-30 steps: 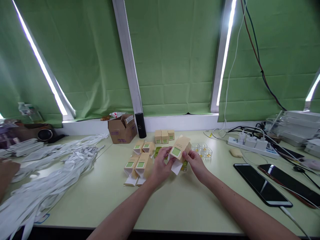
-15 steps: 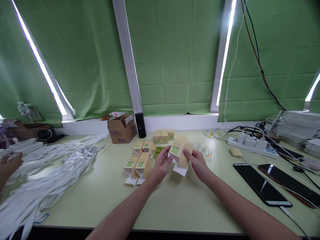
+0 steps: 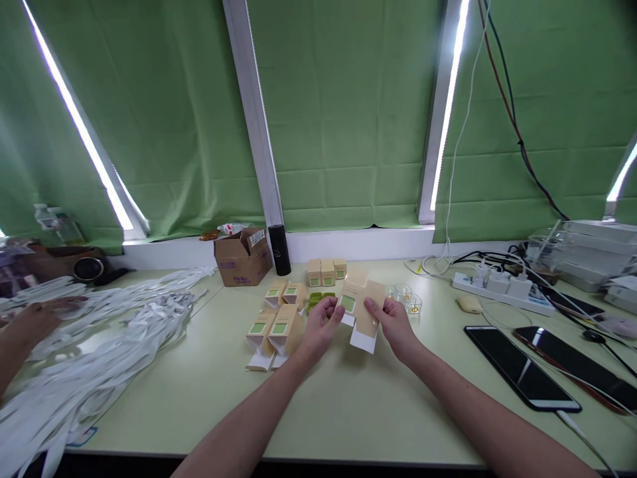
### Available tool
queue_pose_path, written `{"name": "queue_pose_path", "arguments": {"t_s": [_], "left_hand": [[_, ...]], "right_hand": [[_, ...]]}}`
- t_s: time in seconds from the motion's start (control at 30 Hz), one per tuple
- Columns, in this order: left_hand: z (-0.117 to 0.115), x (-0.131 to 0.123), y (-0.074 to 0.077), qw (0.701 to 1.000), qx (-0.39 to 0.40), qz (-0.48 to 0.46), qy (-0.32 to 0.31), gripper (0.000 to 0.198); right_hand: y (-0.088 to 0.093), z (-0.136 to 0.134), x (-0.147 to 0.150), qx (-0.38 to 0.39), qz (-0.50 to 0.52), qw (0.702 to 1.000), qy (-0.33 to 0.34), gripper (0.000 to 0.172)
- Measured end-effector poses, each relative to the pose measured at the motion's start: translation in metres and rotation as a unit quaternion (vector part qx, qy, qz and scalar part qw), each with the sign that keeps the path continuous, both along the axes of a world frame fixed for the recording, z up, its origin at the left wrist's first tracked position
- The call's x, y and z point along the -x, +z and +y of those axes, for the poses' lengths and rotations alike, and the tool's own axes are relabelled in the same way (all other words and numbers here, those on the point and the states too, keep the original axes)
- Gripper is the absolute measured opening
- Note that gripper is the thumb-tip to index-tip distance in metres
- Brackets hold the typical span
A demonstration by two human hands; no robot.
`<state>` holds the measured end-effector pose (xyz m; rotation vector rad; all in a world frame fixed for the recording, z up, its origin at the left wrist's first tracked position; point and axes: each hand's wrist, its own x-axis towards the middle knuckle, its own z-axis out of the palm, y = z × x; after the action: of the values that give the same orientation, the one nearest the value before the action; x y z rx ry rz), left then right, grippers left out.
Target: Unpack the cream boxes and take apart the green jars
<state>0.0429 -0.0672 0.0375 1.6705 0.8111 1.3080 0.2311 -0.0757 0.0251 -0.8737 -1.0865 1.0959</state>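
Note:
Above the table, a beige cardboard box with a green label and white inner flaps is held between both hands. My left hand pinches its left edge, thumb on the front. My right hand grips the right side the same way. To the left stand several similar beige boxes, the front ones with white flaps hanging open. Small closed beige boxes stand farther back. Green pieces lie partly hidden behind my left hand. Clear cups with yellowish bits sit behind my right hand.
White straps are heaped at left, where another person's hand reaches in. A brown carton and a black bottle stand at the back. Phones, a power strip and cables occupy the right.
The box between my hands has turned and looks flatter, its white flap a little lower and farther right. The other person's hand has moved rightward over the straps.

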Motion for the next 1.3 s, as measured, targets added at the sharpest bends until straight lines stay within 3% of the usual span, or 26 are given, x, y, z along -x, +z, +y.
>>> {"name": "queue_pose_path", "arguments": {"t_s": [0.2,0.3,0.4,0.47,0.57,0.67,0.77,0.83,0.9,0.97,1.03,1.13,1.2,1.3], "left_hand": [[0.004,0.001,-0.006,0.995,-0.064,0.041,0.068,0.033],[0.004,0.005,0.0,0.972,-0.176,0.041,0.151,0.017],[0.002,0.01,0.008,0.904,-0.356,0.066,0.229,0.005],[0.0,0.013,0.013,0.843,-0.454,0.1,0.272,0.019],[-0.003,0.018,0.015,0.767,-0.532,0.154,0.325,0.032],[-0.005,0.02,0.015,0.727,-0.564,0.195,0.34,0.035],[-0.005,0.02,0.014,0.718,-0.572,0.207,0.338,0.034],[-0.004,0.019,0.013,0.722,-0.57,0.201,0.337,0.033],[-0.003,0.016,0.011,0.747,-0.551,0.177,0.327,0.028],[0.001,0.013,0.006,0.807,-0.487,0.129,0.307,0.017],[0.005,0.01,0.001,0.886,-0.36,0.062,0.287,0.01],[0.011,0.007,-0.003,0.96,-0.137,-0.048,0.24,0.026],[0.013,0.005,-0.001,0.976,-0.044,-0.107,0.183,0.037],[0.012,0.003,0.004,0.983,0.012,-0.14,0.117,0.047]], "right_hand": [[-0.002,-0.002,0.003,-0.056,-0.032,0.998,0.025,0.053],[-0.004,0.002,0.0,-0.103,-0.061,0.993,-0.014,0.046],[-0.009,0.008,-0.004,-0.103,-0.107,0.984,-0.096,0.039],[-0.011,0.01,-0.005,-0.093,-0.124,0.98,-0.126,0.036],[-0.01,0.008,-0.003,-0.081,-0.132,0.981,-0.116,0.035],[-0.009,0.005,-0.001,-0.074,-0.119,0.986,-0.092,0.034],[-0.01,0.005,0.001,-0.08,-0.097,0.989,-0.075,0.033],[-0.012,0.007,0.001,-0.082,-0.101,0.989,-0.074,0.034],[-0.013,0.007,0.0,-0.083,-0.13,0.984,-0.092,0.034],[-0.013,0.006,-0.001,-0.098,-0.18,0.971,-0.122,0.032],[-0.01,0.002,-0.001,-0.132,-0.233,0.952,-0.147,0.027],[-0.004,-0.008,0.003,-0.195,-0.278,0.932,-0.129,0.023],[0.0,-0.014,0.007,-0.216,-0.289,0.928,-0.096,0.024],[0.005,-0.018,0.012,-0.209,-0.297,0.931,-0.043,0.027]]}}
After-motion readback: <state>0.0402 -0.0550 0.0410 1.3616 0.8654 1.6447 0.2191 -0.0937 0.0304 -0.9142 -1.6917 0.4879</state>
